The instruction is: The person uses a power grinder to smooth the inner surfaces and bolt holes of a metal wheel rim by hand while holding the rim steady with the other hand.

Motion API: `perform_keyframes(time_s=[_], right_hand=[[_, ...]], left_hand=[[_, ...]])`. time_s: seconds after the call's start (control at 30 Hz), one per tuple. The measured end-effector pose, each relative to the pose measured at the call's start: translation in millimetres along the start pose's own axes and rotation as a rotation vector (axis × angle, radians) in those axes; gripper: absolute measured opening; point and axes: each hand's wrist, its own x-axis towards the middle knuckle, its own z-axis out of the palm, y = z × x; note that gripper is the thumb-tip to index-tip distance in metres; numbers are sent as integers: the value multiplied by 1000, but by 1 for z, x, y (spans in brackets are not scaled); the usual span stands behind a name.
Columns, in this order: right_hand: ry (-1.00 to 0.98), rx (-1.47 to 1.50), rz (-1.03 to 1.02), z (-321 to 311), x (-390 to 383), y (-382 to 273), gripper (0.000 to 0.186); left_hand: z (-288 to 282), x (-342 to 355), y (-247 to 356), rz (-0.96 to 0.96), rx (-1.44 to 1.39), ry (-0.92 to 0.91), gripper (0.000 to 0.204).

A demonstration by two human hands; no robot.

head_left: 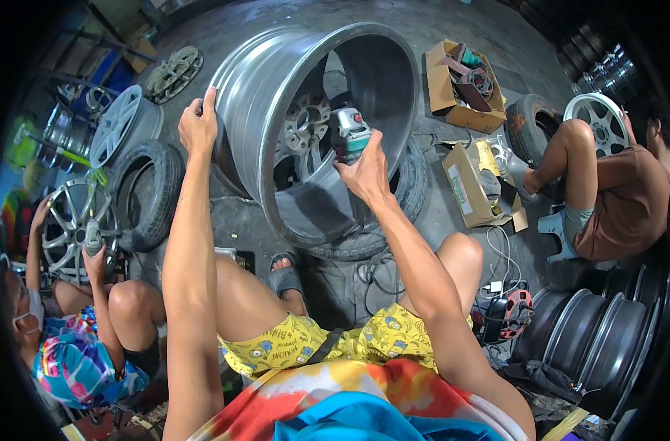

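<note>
A large silver alloy wheel rim (250,95) stands before me, its hollow barrel facing me and its spoked hub (305,121) deep inside. My left hand (198,126) is closed over the rim's left edge, the fingertips partly out of sight behind it. In my right hand (367,170) is an angle grinder (354,132) with a grey head and a green body, held inside the barrel's opening. Whether its disc touches the metal cannot be made out. A black tyre (416,180) lies beneath and behind the rim.
A person at left holds a tool at a spoked wheel (74,228); another at right sits by a white wheel (598,125). Cardboard boxes (438,81) with tools stand right of my rim. A red cable reel (520,305) and stacked rims (570,323) are at lower right. A tyre (151,195) leans at left.
</note>
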Motion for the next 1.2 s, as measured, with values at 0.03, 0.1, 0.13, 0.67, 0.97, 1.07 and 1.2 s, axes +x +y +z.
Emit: perform_keyframes(time_s=[0.03, 0.1, 0.13, 0.67, 0.97, 1.07, 1.2], right_hand=[[38, 13, -10, -1, 1, 0, 79], [79, 28, -39, -3, 1, -4, 79], [75, -10, -44, -3, 1, -6, 79], [32, 594, 613, 12, 13, 72, 47], [-124, 825, 726, 6, 12, 81, 55], [-166, 878, 781, 7, 11, 89, 48], [-180, 873, 823, 7, 9, 96, 40]], left_hand=[[2, -2, 0, 6, -7, 33, 71], [2, -3, -2, 10, -11, 63, 71], [2, -1, -2, 17, -11, 56, 70], [-5, -4, 3, -41, -21, 9, 68], [-6, -1, -1, -31, -13, 10, 71], [-5, 0, -2, -34, -21, -5, 72], [-2, 0, -3, -16, -21, -6, 72]])
